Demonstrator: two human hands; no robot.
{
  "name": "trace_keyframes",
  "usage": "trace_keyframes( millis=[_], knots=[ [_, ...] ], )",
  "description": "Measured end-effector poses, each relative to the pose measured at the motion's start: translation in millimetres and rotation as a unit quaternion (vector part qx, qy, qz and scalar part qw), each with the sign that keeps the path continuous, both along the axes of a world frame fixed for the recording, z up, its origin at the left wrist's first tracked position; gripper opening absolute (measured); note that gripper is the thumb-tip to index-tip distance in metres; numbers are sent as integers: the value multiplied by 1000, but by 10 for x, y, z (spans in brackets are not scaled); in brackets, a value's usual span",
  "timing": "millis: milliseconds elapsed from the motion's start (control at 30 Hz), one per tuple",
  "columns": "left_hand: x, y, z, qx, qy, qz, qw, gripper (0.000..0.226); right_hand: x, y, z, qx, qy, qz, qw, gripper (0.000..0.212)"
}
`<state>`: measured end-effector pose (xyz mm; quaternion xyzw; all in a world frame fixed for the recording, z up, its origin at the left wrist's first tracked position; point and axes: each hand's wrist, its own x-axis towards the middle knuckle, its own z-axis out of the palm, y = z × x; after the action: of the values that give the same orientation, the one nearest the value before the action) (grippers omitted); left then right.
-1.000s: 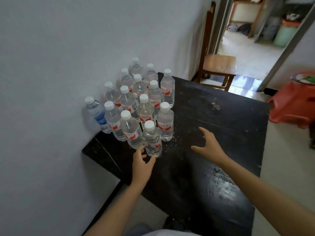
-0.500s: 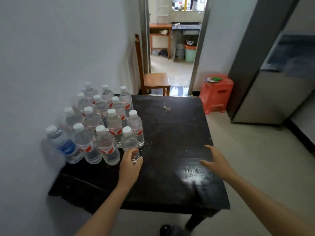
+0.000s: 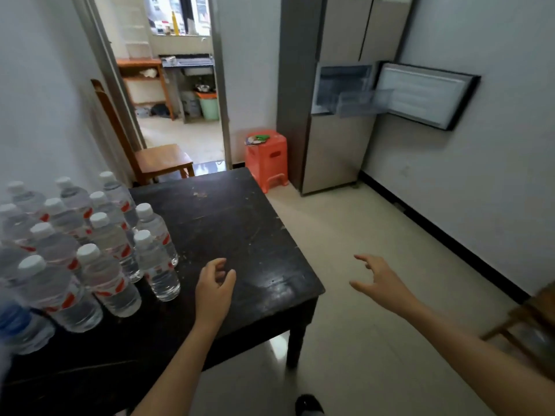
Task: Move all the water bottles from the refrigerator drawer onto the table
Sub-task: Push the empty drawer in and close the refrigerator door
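Observation:
Several clear water bottles (image 3: 105, 250) with white caps and red labels stand clustered on the left part of the black table (image 3: 240, 229). The nearest bottle (image 3: 157, 265) stands upright at the cluster's right edge. My left hand (image 3: 213, 288) hovers over the table just right of that bottle, fingers loosely curled and holding nothing. Off the table's right edge, my right hand (image 3: 380, 280) hangs over the floor with fingers spread, empty. At the back right stands the refrigerator (image 3: 336, 151) with a door (image 3: 426, 97) swung open and its clear drawer (image 3: 360, 102) pulled out.
An orange plastic stool (image 3: 267, 159) sits between the table and the refrigerator. A wooden chair (image 3: 156, 159) stands behind the table by an open doorway. Another wooden piece (image 3: 528, 325) shows at the right edge. Tiled floor runs from the table to the refrigerator.
My left hand has let go of the nearest bottle, which now stands on the table. The view has swung right, bringing the open refrigerator into sight. Both hands have shifted right.

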<state>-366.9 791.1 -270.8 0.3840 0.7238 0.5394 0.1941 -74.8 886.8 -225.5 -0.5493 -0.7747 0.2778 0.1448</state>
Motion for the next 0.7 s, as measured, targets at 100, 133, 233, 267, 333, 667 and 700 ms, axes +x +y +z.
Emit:
trace_keyframes(
  millis=[100,133,233,267,333,667,700],
  knots=[
    [333,-40,7,-4,1,-37,999,26,313,-91,8,2,2,-25,1000,59],
    [406,-49,-8,-8,6,-47,999,26,392,-112,10,5,2,-30,1000,59],
    [587,-38,-8,-29,38,-63,997,28,662,-134,0,11,8,-44,999,58],
    [628,-23,2,-34,49,-66,996,28,744,-140,-2,13,10,-48,999,58],
    [813,43,37,-38,66,-74,994,28,1015,-159,-8,20,17,-53,998,58],
    [2543,449,110,-23,104,-138,985,31,2726,-262,-21,55,16,-89,994,56],
    [2648,471,129,-16,105,-142,984,31,2808,-237,-36,63,15,-91,994,56]
  ],
)
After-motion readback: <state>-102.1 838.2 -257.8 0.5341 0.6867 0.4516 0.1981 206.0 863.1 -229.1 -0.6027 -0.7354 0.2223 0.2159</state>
